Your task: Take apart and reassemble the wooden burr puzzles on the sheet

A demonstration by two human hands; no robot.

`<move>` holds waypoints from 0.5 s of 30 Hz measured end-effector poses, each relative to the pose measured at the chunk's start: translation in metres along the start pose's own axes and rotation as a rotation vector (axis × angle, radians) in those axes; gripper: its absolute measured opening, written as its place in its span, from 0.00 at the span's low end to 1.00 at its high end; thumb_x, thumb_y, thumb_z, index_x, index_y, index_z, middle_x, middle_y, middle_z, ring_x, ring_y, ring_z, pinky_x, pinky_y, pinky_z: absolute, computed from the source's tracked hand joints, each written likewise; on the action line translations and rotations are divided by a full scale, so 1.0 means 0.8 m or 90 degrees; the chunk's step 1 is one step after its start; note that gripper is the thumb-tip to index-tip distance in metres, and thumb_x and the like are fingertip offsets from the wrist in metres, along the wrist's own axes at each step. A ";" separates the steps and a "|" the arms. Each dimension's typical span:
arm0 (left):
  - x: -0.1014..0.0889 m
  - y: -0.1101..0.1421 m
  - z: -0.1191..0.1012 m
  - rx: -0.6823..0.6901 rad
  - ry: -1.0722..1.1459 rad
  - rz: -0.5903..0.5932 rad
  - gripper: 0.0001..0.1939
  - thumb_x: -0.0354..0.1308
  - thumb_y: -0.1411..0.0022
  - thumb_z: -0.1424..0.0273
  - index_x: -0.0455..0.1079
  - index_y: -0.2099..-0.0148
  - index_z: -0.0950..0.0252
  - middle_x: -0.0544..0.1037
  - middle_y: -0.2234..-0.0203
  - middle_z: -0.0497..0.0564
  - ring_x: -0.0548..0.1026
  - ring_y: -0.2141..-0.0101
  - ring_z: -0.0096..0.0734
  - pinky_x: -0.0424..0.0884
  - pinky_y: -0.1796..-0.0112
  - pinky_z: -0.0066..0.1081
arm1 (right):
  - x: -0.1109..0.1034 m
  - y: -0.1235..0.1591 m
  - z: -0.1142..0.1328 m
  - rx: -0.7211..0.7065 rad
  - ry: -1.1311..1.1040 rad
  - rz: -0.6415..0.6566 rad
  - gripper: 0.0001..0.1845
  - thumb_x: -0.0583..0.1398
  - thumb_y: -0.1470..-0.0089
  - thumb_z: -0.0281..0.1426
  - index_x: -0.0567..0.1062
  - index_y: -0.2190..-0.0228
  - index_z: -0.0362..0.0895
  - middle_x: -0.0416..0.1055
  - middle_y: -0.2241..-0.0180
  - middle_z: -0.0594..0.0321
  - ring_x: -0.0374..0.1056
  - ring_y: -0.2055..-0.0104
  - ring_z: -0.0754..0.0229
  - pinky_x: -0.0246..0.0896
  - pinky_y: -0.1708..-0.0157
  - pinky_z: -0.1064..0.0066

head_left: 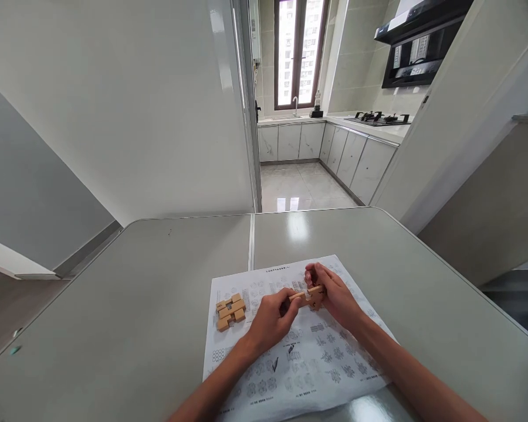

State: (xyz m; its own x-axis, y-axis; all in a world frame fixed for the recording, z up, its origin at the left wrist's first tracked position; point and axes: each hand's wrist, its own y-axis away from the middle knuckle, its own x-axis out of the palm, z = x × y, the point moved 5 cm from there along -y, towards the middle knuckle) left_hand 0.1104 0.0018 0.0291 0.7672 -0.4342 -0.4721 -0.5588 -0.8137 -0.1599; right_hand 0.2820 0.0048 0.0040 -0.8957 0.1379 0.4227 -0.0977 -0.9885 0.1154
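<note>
Over the printed sheet (305, 366), my left hand (273, 315) pinches a thin light-wood puzzle piece (297, 296) between thumb and fingers. My right hand (339, 299) is closed around notched wooden puzzle pieces (317, 297), just to the right of it. The two hands' pieces meet or nearly meet; whether they interlock I cannot tell. Fingers hide part of them. Left of my left hand, several notched wooden pieces (231, 312) lie together on the sheet, fitted or resting against one another.
The sheet bears rows of small diagrams and lies on a glossy grey table (158, 316) with a seam across it. Beyond the table's far edge is a kitchen with white cabinets (352, 155), a gas stove (381, 119) and a window (286, 53). A pale wall panel (158, 105) stands at left.
</note>
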 end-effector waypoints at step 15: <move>-0.006 0.001 -0.001 0.045 -0.100 -0.005 0.15 0.49 0.25 0.61 0.73 0.59 0.64 0.66 0.78 0.44 0.61 0.77 0.24 0.61 0.73 0.26 | 0.008 0.006 0.006 -0.021 0.023 0.053 0.21 0.63 0.40 0.54 0.77 0.65 0.49 0.76 0.65 0.62 0.73 0.62 0.56 0.71 0.59 0.66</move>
State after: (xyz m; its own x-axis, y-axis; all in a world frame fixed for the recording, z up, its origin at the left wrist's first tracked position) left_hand 0.1068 0.0027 0.0319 0.7165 -0.3579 -0.5988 -0.5778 -0.7855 -0.2219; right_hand 0.2777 0.0013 0.0117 -0.9162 0.0537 0.3970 -0.0365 -0.9980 0.0509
